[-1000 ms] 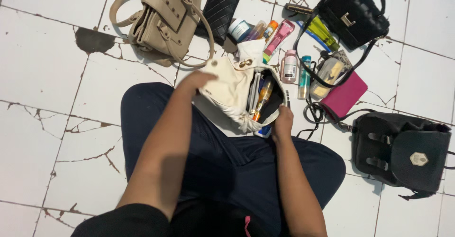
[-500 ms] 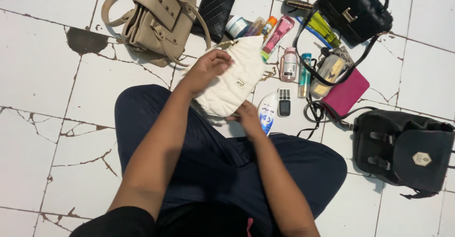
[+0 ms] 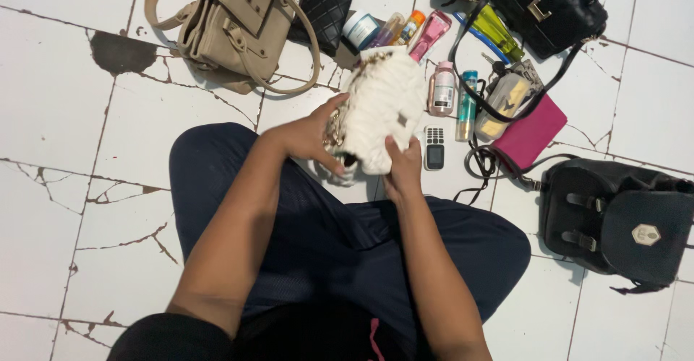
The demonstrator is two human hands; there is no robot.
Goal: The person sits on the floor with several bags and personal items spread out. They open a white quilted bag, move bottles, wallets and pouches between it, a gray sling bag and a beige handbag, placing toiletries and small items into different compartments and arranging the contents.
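A person is sitting cross-legged on a cracked white tile floor [image 3: 58, 115], dark trousers filling the near edge. Both hands are holding a white quilted handbag [image 3: 383, 112] just past the knees: the left hand [image 3: 311, 138] is gripping its left side by the gold chain, fingers curled around it, while the right hand [image 3: 403, 169] is pinching its lower edge, thumb on top. Just right of the bag a small keypad phone [image 3: 434, 146] is lying, beside a pink bottle [image 3: 442, 90] and a magenta pouch [image 3: 530, 135]. Farther off are sitting a beige handbag [image 3: 231, 28], a black quilted wallet [image 3: 329, 3] and a black handbag [image 3: 553, 7]; a black backpack [image 3: 622, 216] is resting near the right edge.
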